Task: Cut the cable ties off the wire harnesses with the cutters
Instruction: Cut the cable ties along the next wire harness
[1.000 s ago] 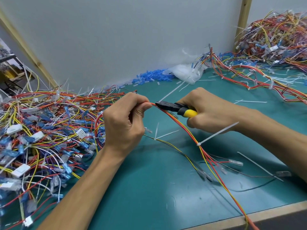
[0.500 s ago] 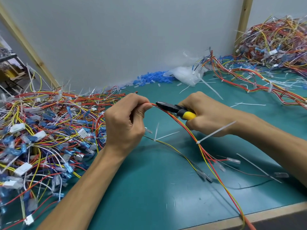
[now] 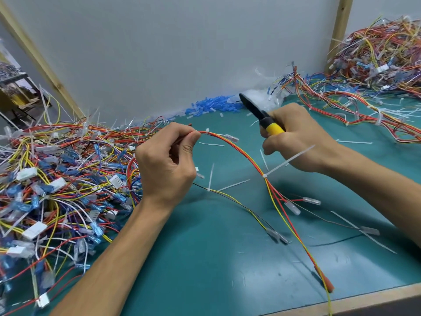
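Fingers [image 3: 185, 145] of your left hand [image 3: 164, 165] are pinching the wire harness [image 3: 257, 167]. A white cable tie [image 3: 264, 175] is sticking out further along. Your right hand [image 3: 298, 137] is gripping the cutters [image 3: 274, 128], lifted away. They are probably needing to come down onto that tie.

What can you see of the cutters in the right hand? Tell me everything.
The cutters are small, with a black head and a yellow, plastic-looking grip. The right hand curls round the grip, hiding its lower end. They hang above the green table, head tilted up and left toward the wall, clear of the wire harness. Whether the blades are open cannot be told.
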A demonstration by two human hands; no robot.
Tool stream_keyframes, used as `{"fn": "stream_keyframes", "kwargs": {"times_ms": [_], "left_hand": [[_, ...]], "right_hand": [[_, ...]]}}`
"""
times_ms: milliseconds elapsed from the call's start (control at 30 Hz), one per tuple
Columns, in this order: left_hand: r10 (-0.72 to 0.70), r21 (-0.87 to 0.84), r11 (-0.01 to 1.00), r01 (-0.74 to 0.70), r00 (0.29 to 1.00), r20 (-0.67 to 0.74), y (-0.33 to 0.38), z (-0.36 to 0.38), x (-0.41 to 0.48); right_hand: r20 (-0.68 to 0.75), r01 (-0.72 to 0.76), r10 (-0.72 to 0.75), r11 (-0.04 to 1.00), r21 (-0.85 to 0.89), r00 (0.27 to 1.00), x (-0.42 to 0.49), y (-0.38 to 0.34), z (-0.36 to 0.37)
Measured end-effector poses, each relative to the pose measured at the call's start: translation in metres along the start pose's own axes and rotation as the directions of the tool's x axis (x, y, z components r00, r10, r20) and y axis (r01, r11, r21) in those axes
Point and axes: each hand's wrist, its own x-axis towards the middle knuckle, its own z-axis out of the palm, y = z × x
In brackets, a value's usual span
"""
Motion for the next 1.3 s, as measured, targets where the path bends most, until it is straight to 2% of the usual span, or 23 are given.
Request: {"fn": "stream_keyframes", "kwargs": {"times_ms": [167, 267, 400, 567, 767, 900, 1033, 1300], "left_hand": [[-0.056, -0.01, 0.998, 0.056, 0.998, -0.032, -0.002, -0.001, 0.0], [-0.147, -0.023, 0.989, 0.146, 0.985, -0.087, -0.006, -0.001, 0.003], [-0.233, -0.025, 0.972, 0.232, 0.959, -0.16, -0.015, -0.005, 0.009], [-0.232, 0.009, 0.971, 0.237, 0.958, -0.17, -0.013, -0.005, 0.008], [-0.233, 0.01, 0.971, 0.239, 0.955, -0.183, -0.012, -0.006, 0.009], [-0.225, 0.021, 0.973, 0.232, 0.959, -0.173, -0.011, -0.006, 0.008], [-0.208, 0.036, 0.975, 0.218, 0.962, -0.178, -0.009, -0.006, 0.009], [-0.198, 0.039, 0.977, 0.208, 0.965, -0.17, -0.008, -0.005, 0.008]], "right_hand": [[0.002, 0.0, 0.0, 1.0, 0.008, 1.0, -0.001, 0.0, 0.0], [0.002, 0.021, -0.021, 0.999, -0.024, 1.0, 0.0, 0.003, 0.002], [0.015, 0.054, -0.052, 0.985, -0.164, 0.999, 0.002, 0.011, 0.003], [0.004, -0.025, 0.027, 0.965, -0.261, 1.0, 0.006, 0.024, 0.007], [-0.041, -0.073, 0.061, 0.867, -0.494, 0.997, 0.008, 0.03, -0.004], [0.03, 0.041, -0.029, 0.835, -0.549, 0.999, 0.007, 0.029, -0.016], [0.078, 0.158, -0.137, 0.834, -0.528, 0.987, 0.006, 0.024, -0.025], [0.112, 0.216, -0.186, 0.814, -0.54, 0.976, 0.004, 0.022, -0.025]]}}
